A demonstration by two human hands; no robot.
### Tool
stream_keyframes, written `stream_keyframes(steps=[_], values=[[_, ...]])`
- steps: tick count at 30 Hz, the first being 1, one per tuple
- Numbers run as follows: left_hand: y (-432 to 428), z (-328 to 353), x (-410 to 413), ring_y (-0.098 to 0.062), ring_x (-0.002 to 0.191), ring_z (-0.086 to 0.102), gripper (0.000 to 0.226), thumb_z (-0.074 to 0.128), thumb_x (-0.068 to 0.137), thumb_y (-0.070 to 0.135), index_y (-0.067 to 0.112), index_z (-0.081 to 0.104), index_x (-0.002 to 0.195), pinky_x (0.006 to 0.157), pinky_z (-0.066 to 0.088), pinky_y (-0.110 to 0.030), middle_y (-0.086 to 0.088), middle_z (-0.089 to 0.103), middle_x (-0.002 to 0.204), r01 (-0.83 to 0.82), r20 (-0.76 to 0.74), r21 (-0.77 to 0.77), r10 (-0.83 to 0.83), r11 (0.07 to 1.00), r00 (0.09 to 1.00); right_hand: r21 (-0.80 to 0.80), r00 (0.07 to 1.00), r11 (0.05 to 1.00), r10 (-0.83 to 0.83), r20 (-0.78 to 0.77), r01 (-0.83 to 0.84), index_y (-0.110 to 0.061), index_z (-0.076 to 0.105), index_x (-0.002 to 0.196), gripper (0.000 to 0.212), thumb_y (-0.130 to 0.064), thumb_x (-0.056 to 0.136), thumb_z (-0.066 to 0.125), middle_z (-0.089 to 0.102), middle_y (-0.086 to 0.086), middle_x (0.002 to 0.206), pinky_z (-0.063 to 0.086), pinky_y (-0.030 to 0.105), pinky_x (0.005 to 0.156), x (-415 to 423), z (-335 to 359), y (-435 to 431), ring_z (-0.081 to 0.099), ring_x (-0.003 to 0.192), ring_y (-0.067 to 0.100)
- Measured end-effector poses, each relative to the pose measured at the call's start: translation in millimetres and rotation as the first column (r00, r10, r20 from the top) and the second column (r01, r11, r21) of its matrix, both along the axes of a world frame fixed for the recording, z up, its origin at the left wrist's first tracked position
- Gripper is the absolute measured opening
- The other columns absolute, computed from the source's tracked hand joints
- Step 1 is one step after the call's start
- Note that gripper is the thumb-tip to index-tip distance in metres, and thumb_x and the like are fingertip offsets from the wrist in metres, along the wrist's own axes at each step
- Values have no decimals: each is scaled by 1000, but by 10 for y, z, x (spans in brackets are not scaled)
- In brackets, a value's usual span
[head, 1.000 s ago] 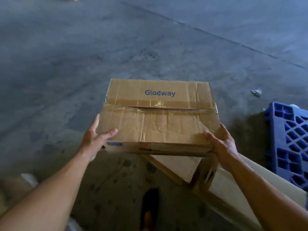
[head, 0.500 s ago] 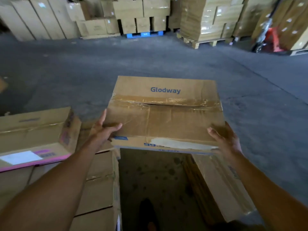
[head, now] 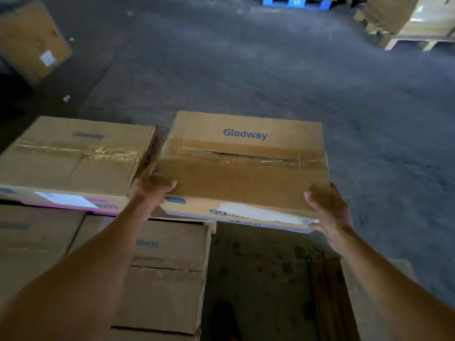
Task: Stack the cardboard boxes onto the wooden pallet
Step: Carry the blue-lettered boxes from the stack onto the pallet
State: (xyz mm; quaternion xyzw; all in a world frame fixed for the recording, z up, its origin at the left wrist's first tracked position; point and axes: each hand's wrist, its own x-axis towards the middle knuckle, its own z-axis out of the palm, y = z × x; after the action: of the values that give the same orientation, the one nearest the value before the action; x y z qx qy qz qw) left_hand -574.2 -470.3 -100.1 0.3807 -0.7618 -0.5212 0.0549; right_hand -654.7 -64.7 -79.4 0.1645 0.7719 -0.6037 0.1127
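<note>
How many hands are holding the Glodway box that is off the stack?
2. The left hand grips the carried box at its near left corner, thumb on top; the right hand holds its near right corner. No other hands are in view.

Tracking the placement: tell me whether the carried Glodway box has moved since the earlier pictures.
Yes. The carried box, held by the left hand and right hand, has closed leftward on the pink-labelled box; the earlier gap is nearly gone.
</note>
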Motion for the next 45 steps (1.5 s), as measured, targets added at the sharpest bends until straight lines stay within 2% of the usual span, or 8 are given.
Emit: stream_keyframes(steps=[3,10,13,19,22,25,35,45], values=[[-203,-253,-140,-31,126,54,85,82,72,45,28,41,144,104,46,-52,-7,54,140,-64,60,-34,66,997,996,28,999,1000,7,48,-9,-35,43,146,84,-39,72,82,48,5,147,51,65,92,-330,-236,-282,48,135,34],[-213,-581,-224,-36,118,51,77,84,74,42,20,49,138,95,44,-37,-16,53,130,-170,185,-233,215,958,959,39,990,999,11,139,-16,-31,37,151,88,-36,75,81,46,5,150,47,68,97,-610,-616,-572,45,138,35],[-156,-563,-257,-40,121,41,72,78,78,44,21,48,140,101,38,-43,-21,44,131,-159,251,-330,249,930,936,36,987,999,10,159,-16,-33,34,153,87,-34,79,80,46,3,150,46,67,99,-616,-694,-628,46,137,32],[-135,-567,-197,-42,124,37,65,77,80,37,20,50,137,97,40,-53,-20,36,135,-31,270,-615,246,788,931,42,987,995,89,130,-95,-43,52,129,58,-33,81,81,64,-25,101,50,56,100,-525,-810,-800,62,104,8],[-322,-668,-175,-33,148,16,70,68,87,41,16,41,147,115,22,-58,-13,18,162,67,343,-557,156,828,926,30,983,993,112,148,-118,-39,46,140,72,-36,78,82,58,-27,104,44,61,105,-478,-836,-898,57,110,11],[-486,-758,-150,-29,153,2,63,58,93,48,11,47,144,119,16,-58,-8,5,167,124,401,-483,93,867,911,36,980,992,115,163,-122,-38,39,148,82,-40,78,81,54,-27,108,43,64,106,-451,-854,-941,54,120,17],[-745,-655,-5,-27,153,-11,72,35,101,54,19,10,159,118,7,-62,-7,-14,166,249,547,-424,28,871,837,57,963,975,201,178,-213,-35,30,155,88,-40,82,78,52,-12,134,42,63,108,-404,-898,-1171,51,133,26],[-991,-704,70,-28,153,-12,75,37,101,52,17,6,159,118,8,-64,-9,-15,166,279,573,-436,25,855,819,116,951,958,236,198,-262,-41,26,155,102,-63,69,76,48,-2,150,43,61,107,-252,-953,-1334,50,135,27]])
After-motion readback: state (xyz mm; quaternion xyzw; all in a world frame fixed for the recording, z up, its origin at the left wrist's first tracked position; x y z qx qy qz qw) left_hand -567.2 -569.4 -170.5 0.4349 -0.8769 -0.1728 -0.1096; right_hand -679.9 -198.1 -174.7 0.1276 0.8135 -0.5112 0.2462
